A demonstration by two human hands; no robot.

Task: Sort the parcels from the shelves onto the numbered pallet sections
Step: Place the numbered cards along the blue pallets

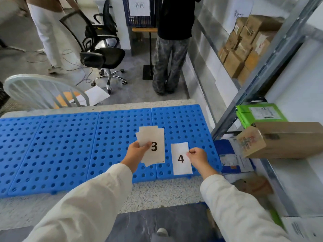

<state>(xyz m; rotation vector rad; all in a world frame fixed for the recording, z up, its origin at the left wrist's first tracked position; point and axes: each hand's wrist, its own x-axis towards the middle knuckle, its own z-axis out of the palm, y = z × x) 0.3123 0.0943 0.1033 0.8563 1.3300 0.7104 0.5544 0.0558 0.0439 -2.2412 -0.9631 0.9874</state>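
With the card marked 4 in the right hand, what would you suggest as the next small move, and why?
Probably lower the right hand and lay the card marked 4 flat on the rightmost blue pallet section. The card hangs over that section, all four sections look bare of labels, and the left hand holds a small stack with the card marked 3 on top, seemingly for the neighbouring section.

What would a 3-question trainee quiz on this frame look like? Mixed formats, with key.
1. True or false: the white paper card marked 4 is pinched in the right hand.
2. Which number shows on the front card of the fanned stack of white cards in the left hand?
3. The blue perforated plastic pallet carries: A) cardboard parcels B) no parcels C) a green box.

Key: 1 true; 2 three; 3 B.
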